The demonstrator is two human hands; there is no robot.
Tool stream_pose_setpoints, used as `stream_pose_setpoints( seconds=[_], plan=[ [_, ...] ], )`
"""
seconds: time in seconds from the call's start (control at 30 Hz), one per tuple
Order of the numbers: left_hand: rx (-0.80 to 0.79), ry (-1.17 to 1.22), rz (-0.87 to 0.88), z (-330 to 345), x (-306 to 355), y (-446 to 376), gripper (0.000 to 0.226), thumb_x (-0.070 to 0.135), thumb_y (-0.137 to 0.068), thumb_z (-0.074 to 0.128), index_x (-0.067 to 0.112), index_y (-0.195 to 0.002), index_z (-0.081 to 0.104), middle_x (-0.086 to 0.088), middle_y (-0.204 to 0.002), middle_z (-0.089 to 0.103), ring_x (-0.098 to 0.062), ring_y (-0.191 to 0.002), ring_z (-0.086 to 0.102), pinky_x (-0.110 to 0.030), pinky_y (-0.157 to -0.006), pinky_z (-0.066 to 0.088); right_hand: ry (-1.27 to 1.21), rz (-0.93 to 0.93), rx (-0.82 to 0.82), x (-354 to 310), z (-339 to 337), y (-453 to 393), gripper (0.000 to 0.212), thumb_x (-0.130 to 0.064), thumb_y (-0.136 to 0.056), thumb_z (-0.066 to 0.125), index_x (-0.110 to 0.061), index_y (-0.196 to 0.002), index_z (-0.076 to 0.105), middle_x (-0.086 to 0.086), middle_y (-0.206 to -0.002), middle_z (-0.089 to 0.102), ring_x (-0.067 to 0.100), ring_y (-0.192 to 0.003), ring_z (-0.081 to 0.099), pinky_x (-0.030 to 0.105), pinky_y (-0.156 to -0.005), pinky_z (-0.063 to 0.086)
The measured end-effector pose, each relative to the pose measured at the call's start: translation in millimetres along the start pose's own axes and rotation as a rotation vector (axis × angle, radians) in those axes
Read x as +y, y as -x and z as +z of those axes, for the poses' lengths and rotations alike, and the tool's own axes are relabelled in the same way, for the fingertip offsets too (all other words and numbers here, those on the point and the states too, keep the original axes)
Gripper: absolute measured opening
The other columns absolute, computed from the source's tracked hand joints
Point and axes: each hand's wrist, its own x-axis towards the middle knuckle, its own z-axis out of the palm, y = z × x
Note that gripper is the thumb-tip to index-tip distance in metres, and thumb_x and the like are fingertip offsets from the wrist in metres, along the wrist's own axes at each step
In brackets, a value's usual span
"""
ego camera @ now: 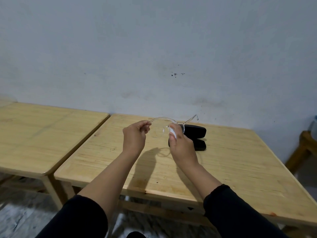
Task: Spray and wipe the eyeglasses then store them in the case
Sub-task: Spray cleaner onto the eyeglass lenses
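Clear-framed eyeglasses (164, 120) are held in the air above the wooden table (223, 160), temples unfolded. My left hand (135, 136) pinches the left temple near its end. My right hand (180, 143) grips a small white object (172, 132), either a cloth or a small bottle, pressed against the right lens. A black glasses case (195, 133) lies open on the table just behind my right hand, partly hidden by it.
A second wooden table (42, 134) stands to the left, with a narrow gap between the two. A grey-blue wall runs behind both. A wooden stool or chair (303, 150) stands at the right edge.
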Motion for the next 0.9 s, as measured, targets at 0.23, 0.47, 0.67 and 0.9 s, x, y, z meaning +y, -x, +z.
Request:
stream_pose_setpoints(
  seconds=[0.23, 0.47, 0.67, 0.9],
  plan=[
    [-0.009, 0.023, -0.002, 6.3, 2.0, 1.7, 0.025, -0.004, -0.088, 0.048, 0.007, -0.091, 0.070, -0.006, -0.079, 0.068, -0.027, -0.078, 0.067, -0.024, -0.080, 0.053, 0.108, 0.039, -0.044, -11.2, 1.9, -3.1, 0.031, -0.030, -0.101, 0.030, -0.020, -0.128, 0.040, 0.009, -0.100, 0.066, 0.030, -0.094, 0.059, 0.027, -0.063, 0.025],
    [0.043, 0.077, -0.062, -2.5, 1.5, -3.3, 0.022, -0.001, -0.089, 0.050, 0.006, -0.093, 0.070, -0.003, -0.080, 0.067, -0.013, -0.071, 0.065, -0.001, -0.066, 0.045, -0.123, 0.089, 0.161, 7.8, 8.3, -1.4, 0.028, -0.028, -0.098, 0.038, -0.022, -0.124, 0.045, 0.000, -0.072, 0.057, 0.018, -0.059, 0.054, 0.032, -0.058, 0.043],
    [0.136, 0.165, -0.114, -10.0, 0.3, -10.1, 0.024, 0.003, -0.088, 0.052, 0.021, -0.082, 0.067, 0.008, -0.069, 0.066, 0.008, -0.059, 0.061, -0.005, -0.070, 0.046, -0.780, 0.452, 0.114, 12.2, -9.0, -8.4, 0.021, -0.039, -0.098, 0.038, -0.032, -0.116, 0.046, 0.002, -0.066, 0.047, 0.012, -0.037, 0.035, 0.024, -0.038, 0.035],
    [0.144, 0.276, -0.169, -4.2, 6.3, -8.9, 0.024, 0.003, -0.088, 0.055, 0.022, -0.081, 0.068, 0.012, -0.069, 0.065, 0.006, -0.059, 0.062, -0.020, -0.079, 0.051, -1.074, 0.528, -0.015, -1.3, -20.7, -20.4, 0.012, -0.035, -0.098, 0.040, -0.032, -0.106, 0.048, -0.001, -0.058, 0.046, 0.009, -0.033, 0.030, 0.016, -0.034, 0.027]
  ],
)
